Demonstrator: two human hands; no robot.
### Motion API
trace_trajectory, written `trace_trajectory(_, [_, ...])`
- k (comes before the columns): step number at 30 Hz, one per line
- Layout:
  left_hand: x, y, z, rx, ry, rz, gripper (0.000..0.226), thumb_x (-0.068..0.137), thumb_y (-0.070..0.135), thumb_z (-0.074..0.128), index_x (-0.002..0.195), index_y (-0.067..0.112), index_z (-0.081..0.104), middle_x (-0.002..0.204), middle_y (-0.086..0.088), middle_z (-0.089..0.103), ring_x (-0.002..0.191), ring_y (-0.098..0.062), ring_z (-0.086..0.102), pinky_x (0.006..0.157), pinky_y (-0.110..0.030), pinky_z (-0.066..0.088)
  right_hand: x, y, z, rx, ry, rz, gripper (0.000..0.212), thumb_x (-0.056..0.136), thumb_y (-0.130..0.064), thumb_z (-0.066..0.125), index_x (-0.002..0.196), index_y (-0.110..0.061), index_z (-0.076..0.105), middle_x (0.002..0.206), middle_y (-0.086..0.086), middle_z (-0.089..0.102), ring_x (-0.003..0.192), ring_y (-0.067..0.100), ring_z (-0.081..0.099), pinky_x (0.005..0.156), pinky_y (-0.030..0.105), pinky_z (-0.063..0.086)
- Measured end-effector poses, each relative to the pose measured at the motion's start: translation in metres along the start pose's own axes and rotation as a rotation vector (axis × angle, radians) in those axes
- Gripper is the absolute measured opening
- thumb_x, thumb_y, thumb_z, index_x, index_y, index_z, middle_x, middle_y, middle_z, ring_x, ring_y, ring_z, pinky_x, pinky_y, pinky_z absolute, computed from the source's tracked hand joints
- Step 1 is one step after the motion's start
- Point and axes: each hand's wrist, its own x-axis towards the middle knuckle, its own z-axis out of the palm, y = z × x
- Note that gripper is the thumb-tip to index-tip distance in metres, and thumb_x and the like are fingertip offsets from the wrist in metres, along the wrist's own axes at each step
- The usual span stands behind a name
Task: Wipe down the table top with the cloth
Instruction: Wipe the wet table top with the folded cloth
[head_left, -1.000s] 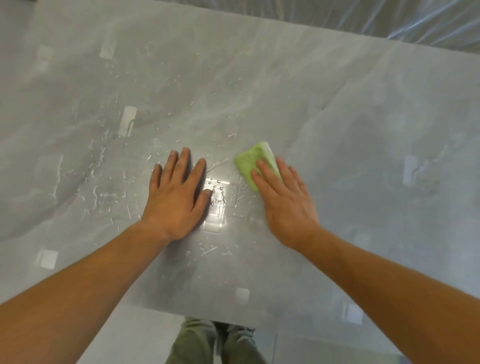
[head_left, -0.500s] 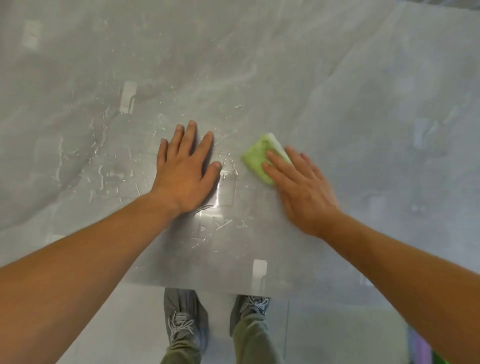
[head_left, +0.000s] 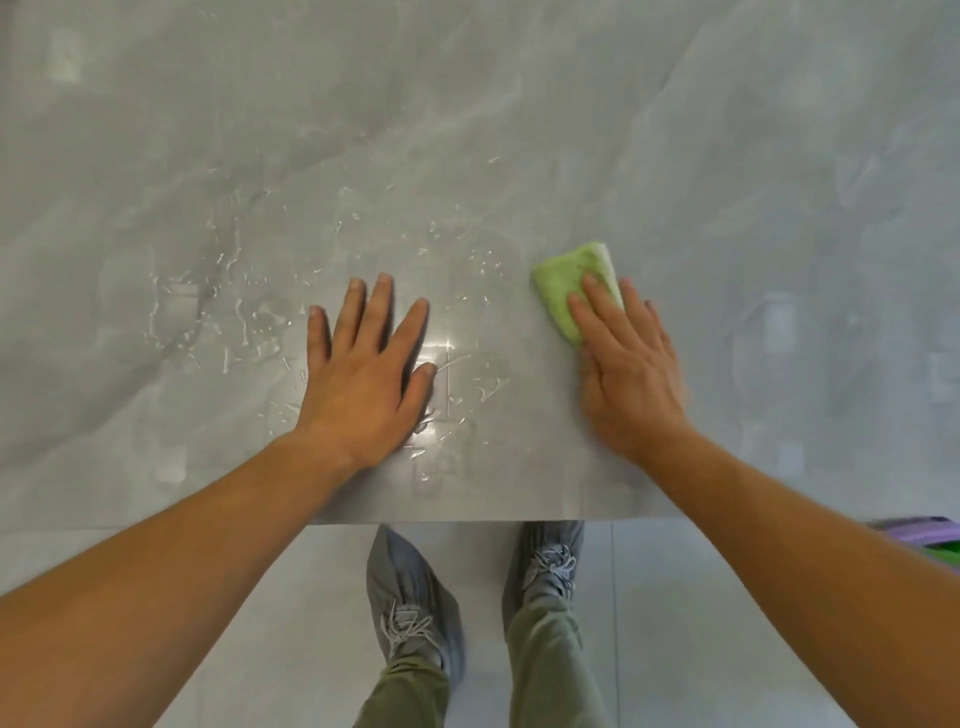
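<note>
The water drops (head_left: 244, 317) could get missed. They lie mostly around the left hand (head_left: 363, 379) and off to its left, but the cloth (head_left: 566, 283) is over on the right, where the bench (head_left: 519, 104) looks dry. If the cloth only rubs there, the water will be left behind. The left hand could also slip, because it rests on the wet, shiny part near the front edge. The cloth is small and folded, so it may slide out from under the hand if the push is too light.

The right hand (head_left: 631, 374) lies flat on the green cloth. Its fingers (head_left: 592, 306) are straight and close together, pressing down, not pinching. Part of the cloth pokes out in front of them. The left hand lies palm down on the bare bench, its fingers a little spread, holding nothing. Both arms reach forward over the front edge
</note>
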Motion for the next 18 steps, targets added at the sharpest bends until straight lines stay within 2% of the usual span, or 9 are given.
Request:
trace_trajectory(2, [0.002,0.000,0.001,-0.008,0.007,-0.006,0.067,0.096,0.057,0.011,0.158,0.032,0.006,0.166,-0.005,-0.013,0.151,-0.027,-0.019,0.118,-0.054,-0.014,-0.001,-0.028,0.006,0.049,0.060,0.238,0.062,0.091,-0.012,0.044,0.152,-0.022,0.037,0.163,-0.002,0.026,0.151,0.034,0.017,0.123,0.049,0.013])
trace_trajectory(3, [0.002,0.001,0.000,-0.018,0.010,-0.010,0.067,0.097,0.057,0.013,0.158,0.032,0.007,0.166,-0.005,-0.012,0.151,-0.027,-0.018,0.118,-0.054,-0.014,-0.009,-0.045,0.012,0.042,0.059,0.276,0.065,0.091,-0.011,0.046,0.153,-0.022,0.034,0.164,-0.002,0.022,0.152,0.035,0.014,0.123,0.048,0.012])
trace_trajectory(4, [0.002,0.002,0.000,-0.029,0.011,-0.012,0.066,0.098,0.057,0.015,0.158,0.032,0.007,0.166,-0.004,-0.012,0.151,-0.027,-0.018,0.118,-0.054,-0.013,-0.022,-0.059,0.018,0.020,0.042,0.233,0.068,0.089,-0.009,0.049,0.154,-0.021,0.033,0.165,-0.002,0.020,0.152,0.035,0.013,0.123,0.049,0.013])
trace_trajectory(8, [0.000,-0.003,-0.002,-0.062,0.003,0.011,0.063,0.101,0.053,0.023,0.158,0.029,0.011,0.167,-0.005,-0.011,0.152,-0.026,-0.016,0.119,-0.054,-0.011,-0.065,-0.057,0.023,-0.017,-0.089,-0.230,0.061,0.090,-0.011,0.051,0.150,-0.019,0.042,0.161,0.000,0.030,0.151,0.034,0.020,0.121,0.052,0.020])
trace_trajectory(10, [-0.006,-0.007,-0.003,-0.068,0.034,0.026,0.064,0.101,0.052,0.024,0.158,0.025,0.013,0.167,-0.007,-0.009,0.152,-0.025,-0.015,0.120,-0.054,-0.011,-0.060,-0.033,0.016,-0.035,-0.091,-0.280,0.059,0.090,-0.010,0.048,0.148,-0.020,0.045,0.159,0.001,0.035,0.148,0.036,0.026,0.119,0.054,0.026])
trace_trajectory(12, [-0.018,-0.010,-0.003,-0.073,0.060,0.015,0.063,0.102,0.050,0.026,0.158,0.024,0.013,0.166,-0.008,-0.009,0.152,-0.024,-0.017,0.119,-0.053,-0.013,-0.054,-0.017,0.010,-0.020,-0.027,-0.091,0.059,0.090,-0.009,0.047,0.148,-0.022,0.043,0.159,0.002,0.035,0.147,0.038,0.028,0.117,0.056,0.028])
trace_trajectory(15, [-0.043,-0.014,0.002,-0.080,0.085,-0.015,0.061,0.102,0.050,0.026,0.157,0.026,0.016,0.166,-0.010,-0.009,0.152,-0.025,-0.016,0.119,-0.053,-0.014,-0.055,-0.037,0.009,0.042,0.055,0.301,0.060,0.094,-0.010,0.042,0.152,-0.023,0.037,0.163,-0.001,0.026,0.151,0.035,0.017,0.121,0.052,0.018])
trace_trajectory(16, [-0.049,-0.017,0.005,-0.076,0.086,-0.024,0.060,0.102,0.050,0.026,0.156,0.026,0.017,0.166,-0.010,-0.008,0.152,-0.026,-0.015,0.119,-0.054,-0.013,-0.059,-0.054,0.014,0.034,0.072,0.336,0.062,0.091,-0.011,0.041,0.152,-0.023,0.036,0.163,-0.001,0.025,0.151,0.036,0.017,0.121,0.051,0.018])
trace_trajectory(18, [-0.059,-0.022,0.014,-0.065,0.081,-0.044,0.059,0.101,0.050,0.024,0.155,0.026,0.020,0.166,-0.012,-0.003,0.152,-0.027,-0.011,0.119,-0.056,-0.010,-0.076,-0.090,0.029,0.002,0.053,0.187,0.067,0.084,-0.011,0.043,0.151,-0.021,0.038,0.162,0.002,0.029,0.148,0.040,0.022,0.120,0.053,0.022])
